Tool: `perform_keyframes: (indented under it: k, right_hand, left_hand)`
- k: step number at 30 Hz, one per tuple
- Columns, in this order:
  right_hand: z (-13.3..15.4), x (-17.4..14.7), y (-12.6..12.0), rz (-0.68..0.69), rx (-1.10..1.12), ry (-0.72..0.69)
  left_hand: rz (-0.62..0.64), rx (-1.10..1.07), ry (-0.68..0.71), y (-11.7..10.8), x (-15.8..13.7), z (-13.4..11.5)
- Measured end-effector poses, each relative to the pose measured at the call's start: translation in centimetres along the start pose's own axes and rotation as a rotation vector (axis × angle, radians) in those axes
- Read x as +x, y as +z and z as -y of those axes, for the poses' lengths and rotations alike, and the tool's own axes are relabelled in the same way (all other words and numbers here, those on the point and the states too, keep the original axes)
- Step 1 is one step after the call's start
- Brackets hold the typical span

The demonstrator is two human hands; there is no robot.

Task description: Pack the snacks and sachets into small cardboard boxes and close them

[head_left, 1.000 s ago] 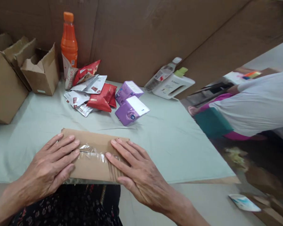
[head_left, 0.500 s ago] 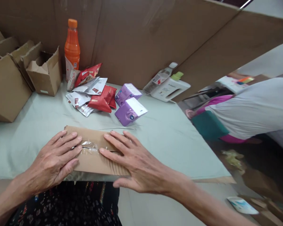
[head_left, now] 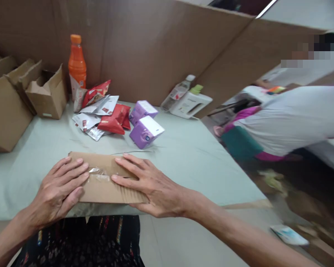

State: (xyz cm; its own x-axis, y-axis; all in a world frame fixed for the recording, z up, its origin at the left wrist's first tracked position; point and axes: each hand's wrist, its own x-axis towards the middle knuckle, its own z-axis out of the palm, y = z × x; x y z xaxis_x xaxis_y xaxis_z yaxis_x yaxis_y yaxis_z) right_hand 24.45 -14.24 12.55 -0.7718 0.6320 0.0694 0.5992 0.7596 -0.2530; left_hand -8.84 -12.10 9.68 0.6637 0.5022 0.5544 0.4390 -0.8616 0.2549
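Note:
A closed cardboard box [head_left: 102,193] lies near the front edge of the table, with a crumpled strip of clear tape [head_left: 99,174] across the middle of its top seam. My left hand [head_left: 58,187] rests flat on the left end of the box, fingers stretched out side by side. On the right end lies my right hand [head_left: 153,187], its fingers spread over the top and its thumb down at the near side, mostly hidden. Both hands are open and touch the cardboard. A dark slit of the seam shows beside the right fingers.
Behind the box are red and silver snack packets [head_left: 114,120], purple-and-white cartons [head_left: 146,133], an orange bottle [head_left: 77,65], a clear bottle [head_left: 179,91] and a white jug [head_left: 192,104]. Open cardboard boxes [head_left: 48,96] stand left. A cardboard wall [head_left: 144,48] backs the table; another person [head_left: 295,115] is at right.
My right thumb has moved in against the near side of the box; it stuck out before. The view has shifted slightly, while both hands stay on the box.

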Motion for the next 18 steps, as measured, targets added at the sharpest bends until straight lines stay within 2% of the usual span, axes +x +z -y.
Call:
perform_keyframes:
  k: [3, 5, 8, 10, 12, 14, 16, 18]
  right_hand:
    - [0.7, -1.6, -0.4, -0.024, 0.014, 0.032]
    - [1.0, -4.4, -0.5, -0.056, -0.013, 0.113]
    - [0.8, -11.4, 0.1, -0.124, -0.115, 0.331]
    - [-0.5, -17.2, 0.9, -0.195, -0.200, 0.514]
    - [-3.0, -22.6, 1.6, -0.273, -0.266, 0.724]
    - [-6.7, -26.5, 1.6, -0.306, -0.283, 0.966]
    - [-11.1, -28.3, 0.7, -0.287, -0.265, 1.219]
    - [-16.0, -28.4, -0.8, -0.281, -0.256, 1.371]
  left_hand:
    - [0.059, -0.016, 0.039, 0.3, 0.5, -0.7]
    - [0.075, -0.036, 0.063, 0.9, 0.9, -1.3]
    - [0.046, -0.030, 0.048, 2.7, 1.5, -1.8]
    - [0.061, 0.000, 0.033, 4.4, 2.0, -1.3]
    - [0.115, 0.043, 0.027, 6.6, 2.6, -0.3]
    - [0.154, 0.101, 0.016, 8.9, 3.2, 1.1]
    - [0.167, 0.166, 0.022, 11.2, 3.4, 2.3]
    - [0.153, 0.229, 0.055, 13.2, 3.2, 3.4]
